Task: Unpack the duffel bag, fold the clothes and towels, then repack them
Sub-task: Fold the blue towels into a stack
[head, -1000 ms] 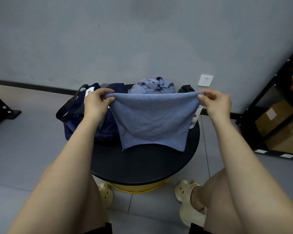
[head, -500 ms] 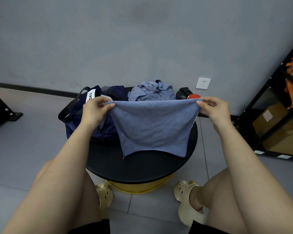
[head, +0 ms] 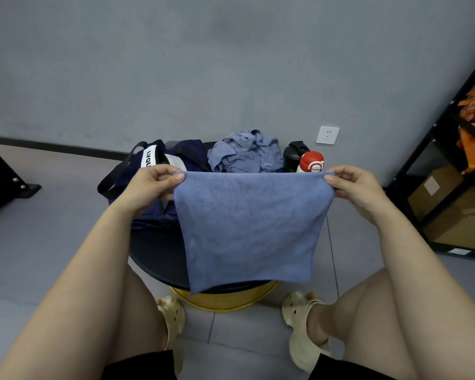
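Observation:
I hold a blue towel (head: 248, 229) stretched flat in the air over the round black table (head: 154, 253). My left hand (head: 151, 185) pinches its top left corner and my right hand (head: 353, 186) pinches its top right corner. The towel hangs down past the table's front edge. Behind it, a navy duffel bag (head: 151, 171) with black straps lies on the table's left side. A crumpled pile of blue cloth (head: 246, 154) sits at the back of the table.
A black bottle (head: 294, 157) and a red-and-white capped bottle (head: 311, 161) stand at the table's back right. The table has a yellow base (head: 225, 300). A black shelf rack (head: 450, 171) with cardboard boxes stands at the right. My knees and sandalled feet flank the table.
I have drawn the towel closer and lower, so it hangs flatter and squarer and reaches below the table's front edge. The red-capped bottle now shows above its top edge.

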Tool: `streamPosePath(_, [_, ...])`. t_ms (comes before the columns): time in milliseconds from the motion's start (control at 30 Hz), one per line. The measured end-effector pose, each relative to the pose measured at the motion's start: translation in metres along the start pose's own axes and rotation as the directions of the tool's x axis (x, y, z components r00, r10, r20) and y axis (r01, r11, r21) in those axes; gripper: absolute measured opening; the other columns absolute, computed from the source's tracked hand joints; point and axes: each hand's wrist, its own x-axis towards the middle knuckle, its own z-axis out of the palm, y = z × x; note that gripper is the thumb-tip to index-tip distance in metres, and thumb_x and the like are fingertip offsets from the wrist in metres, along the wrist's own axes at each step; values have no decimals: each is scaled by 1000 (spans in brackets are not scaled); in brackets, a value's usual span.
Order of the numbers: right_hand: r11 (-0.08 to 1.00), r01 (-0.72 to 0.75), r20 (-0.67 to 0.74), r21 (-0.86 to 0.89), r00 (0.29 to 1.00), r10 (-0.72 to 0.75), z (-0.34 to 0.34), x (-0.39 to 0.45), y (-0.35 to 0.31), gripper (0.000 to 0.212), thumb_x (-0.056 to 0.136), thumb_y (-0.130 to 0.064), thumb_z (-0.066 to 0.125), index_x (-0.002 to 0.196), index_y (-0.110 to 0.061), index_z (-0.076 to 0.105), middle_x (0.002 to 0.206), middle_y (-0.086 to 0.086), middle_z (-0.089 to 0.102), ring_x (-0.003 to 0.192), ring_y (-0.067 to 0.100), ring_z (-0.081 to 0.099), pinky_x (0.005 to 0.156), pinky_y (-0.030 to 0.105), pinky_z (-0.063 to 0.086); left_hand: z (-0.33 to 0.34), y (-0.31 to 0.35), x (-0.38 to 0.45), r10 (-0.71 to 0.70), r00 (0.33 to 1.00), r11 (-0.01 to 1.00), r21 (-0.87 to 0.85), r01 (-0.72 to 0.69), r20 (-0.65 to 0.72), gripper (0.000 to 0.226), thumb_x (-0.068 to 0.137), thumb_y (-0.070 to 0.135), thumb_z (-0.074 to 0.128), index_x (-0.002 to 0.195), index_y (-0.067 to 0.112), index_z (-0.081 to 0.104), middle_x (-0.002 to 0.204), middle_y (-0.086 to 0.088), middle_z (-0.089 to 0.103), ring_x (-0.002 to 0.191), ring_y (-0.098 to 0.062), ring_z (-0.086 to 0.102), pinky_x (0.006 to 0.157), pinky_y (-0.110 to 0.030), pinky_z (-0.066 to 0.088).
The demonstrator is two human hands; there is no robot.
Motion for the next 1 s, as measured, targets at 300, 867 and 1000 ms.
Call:
streamPosePath(300, [975, -156, -28, -158, 988, 154, 29, 31, 35, 6, 88, 1, 63, 86, -4, 59, 78, 9, 57, 71, 15, 57, 54, 17, 56, 1, -53, 39, -170, 982, 935, 302, 188, -83, 9, 90, 9, 62, 82, 11, 63, 77, -12, 61, 71, -19, 59, 57, -18, 56])
streamPosePath(867, [921, -149, -252, -359, 966, 58, 61, 108, 101, 7, 87, -5, 64, 87, -12, 64, 70, -6, 60, 62, 12, 58, 71, 32, 53, 16, -102, 98, -14, 924, 892, 413, 184, -381, 11, 88, 7, 62, 94, 10, 71, 90, -5, 69, 88, -18, 64, 91, -35, 52])
streamPosePath(1000, [900, -141, -177, -413, 981, 73, 57, 108, 104, 9, 87, -3, 64, 88, -12, 63, 77, 4, 62, 71, 20, 60, 75, 32, 53, 18, -105, 100, -37, 942, 881, 434, 188, -334, 11, 88, 6, 62, 93, 10, 70, 88, -5, 67, 89, -19, 63, 90, -36, 53])
